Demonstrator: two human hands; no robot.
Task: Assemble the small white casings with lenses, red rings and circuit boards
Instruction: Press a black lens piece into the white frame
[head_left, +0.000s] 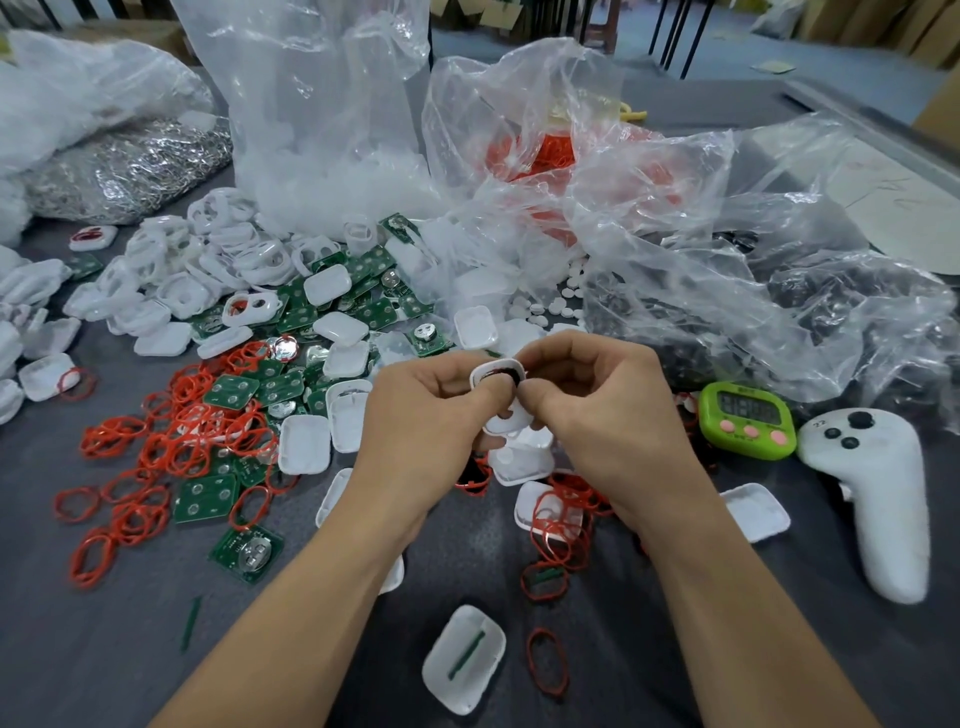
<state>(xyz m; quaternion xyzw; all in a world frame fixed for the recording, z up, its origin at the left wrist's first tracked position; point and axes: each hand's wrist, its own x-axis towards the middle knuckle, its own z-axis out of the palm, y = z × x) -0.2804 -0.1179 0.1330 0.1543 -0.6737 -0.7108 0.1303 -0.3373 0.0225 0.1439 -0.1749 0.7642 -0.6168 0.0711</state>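
A small white casing (500, 415) is held above the table between both hands, with a dark opening and a red ring showing at its top. My left hand (423, 415) grips its left side, thumb pressed on the upper face. My right hand (597, 405) pinches its right edge with curled fingers. Loose red rings (171, 441), green circuit boards (231, 389) and white casing halves (304, 444) are scattered over the grey table on the left. Small white round lenses (550, 304) lie near the bags.
Large clear plastic bags (675, 234) of parts fill the back of the table. A green timer (747, 418) and a white controller (878, 499) sit at the right. One white casing half (465, 657) and a red ring (546, 660) lie near the front edge.
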